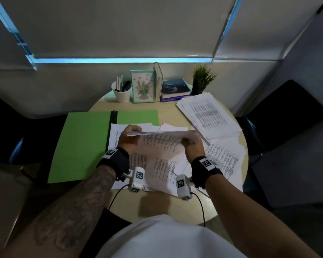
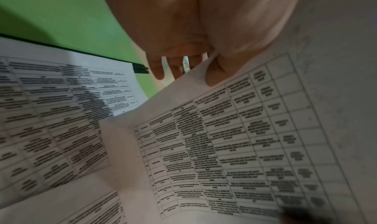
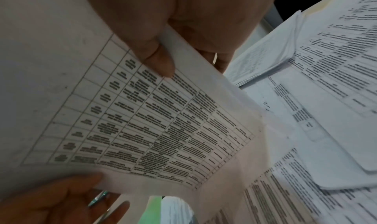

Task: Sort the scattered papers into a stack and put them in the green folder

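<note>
2 hands, left hand (image 1: 129, 137) and right hand (image 1: 191, 141), pinch a sheaf of papers (image 1: 158, 140) above round beige table (image 1: 168, 205); green folder (image 1: 82, 144) open at left, grey blinds (image 1: 119, 27) behind

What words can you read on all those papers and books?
None can be read.
Held sheets: a printed table, its words too blurred.
Loose papers on the table: too small.
Paper pile at the back right: too small.
Book spines: lettering too small.
Wrist tags: square code patterns, no words.
Green folder: no writing shows.
</note>
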`<state>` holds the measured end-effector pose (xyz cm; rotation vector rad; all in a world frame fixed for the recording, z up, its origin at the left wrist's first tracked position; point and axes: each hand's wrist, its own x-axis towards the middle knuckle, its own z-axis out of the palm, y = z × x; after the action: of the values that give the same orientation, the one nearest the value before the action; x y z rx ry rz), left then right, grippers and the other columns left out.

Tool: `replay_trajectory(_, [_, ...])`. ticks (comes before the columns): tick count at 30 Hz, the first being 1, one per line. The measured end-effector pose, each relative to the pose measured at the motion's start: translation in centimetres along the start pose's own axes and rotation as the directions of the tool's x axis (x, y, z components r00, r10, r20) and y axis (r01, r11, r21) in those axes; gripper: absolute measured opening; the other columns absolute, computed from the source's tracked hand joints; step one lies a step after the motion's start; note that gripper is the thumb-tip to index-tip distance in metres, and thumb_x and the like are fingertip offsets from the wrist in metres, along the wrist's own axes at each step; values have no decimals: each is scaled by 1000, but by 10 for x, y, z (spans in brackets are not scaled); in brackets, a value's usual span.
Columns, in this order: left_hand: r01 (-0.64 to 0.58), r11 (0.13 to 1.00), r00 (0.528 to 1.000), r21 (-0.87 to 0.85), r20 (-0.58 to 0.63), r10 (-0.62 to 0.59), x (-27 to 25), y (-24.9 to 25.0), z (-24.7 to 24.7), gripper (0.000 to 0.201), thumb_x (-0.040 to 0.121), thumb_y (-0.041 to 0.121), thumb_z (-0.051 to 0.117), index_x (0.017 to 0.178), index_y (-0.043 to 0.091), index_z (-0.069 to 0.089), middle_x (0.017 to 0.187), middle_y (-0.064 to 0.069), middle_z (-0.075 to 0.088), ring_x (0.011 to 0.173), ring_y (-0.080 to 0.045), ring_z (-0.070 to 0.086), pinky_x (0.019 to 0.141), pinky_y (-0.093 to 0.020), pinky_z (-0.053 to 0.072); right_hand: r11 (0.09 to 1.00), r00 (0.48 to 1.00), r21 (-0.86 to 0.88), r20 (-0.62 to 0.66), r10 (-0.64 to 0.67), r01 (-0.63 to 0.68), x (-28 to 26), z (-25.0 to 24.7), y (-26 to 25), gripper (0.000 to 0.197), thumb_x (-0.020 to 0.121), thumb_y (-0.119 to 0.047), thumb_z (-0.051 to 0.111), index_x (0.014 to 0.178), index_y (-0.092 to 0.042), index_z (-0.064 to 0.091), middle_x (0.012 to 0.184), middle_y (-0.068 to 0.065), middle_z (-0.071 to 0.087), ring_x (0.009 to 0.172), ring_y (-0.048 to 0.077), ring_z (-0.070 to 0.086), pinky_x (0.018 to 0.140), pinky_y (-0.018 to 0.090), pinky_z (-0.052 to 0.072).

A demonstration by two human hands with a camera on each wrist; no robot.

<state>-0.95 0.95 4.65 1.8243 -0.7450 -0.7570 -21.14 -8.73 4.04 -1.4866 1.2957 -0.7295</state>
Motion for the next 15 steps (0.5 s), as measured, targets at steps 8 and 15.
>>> replay_trajectory(8, [-188,973,975,-132,-140,170,-3,35,5,30,92,0,49,121,1,55,109,-6,63,101,-19,58,79,-15,45,951,995,295,-78,-66,86,-3,-11,-42,34,88,-1,55,119,-16,53,108,7,64,92,14,60,67,23,47])
replay_trajectory(15, [-14,994,999,-109,-51,8,-17,-2,22,36,93,4,49,129,7,49,117,-9,61,107,-26,58,88,-27,43,979,1000,203,-18,-8,12,-9,-6,-7,25,92,0,47,110,-17,45,102,2,59,95,23,60,69,26,48])
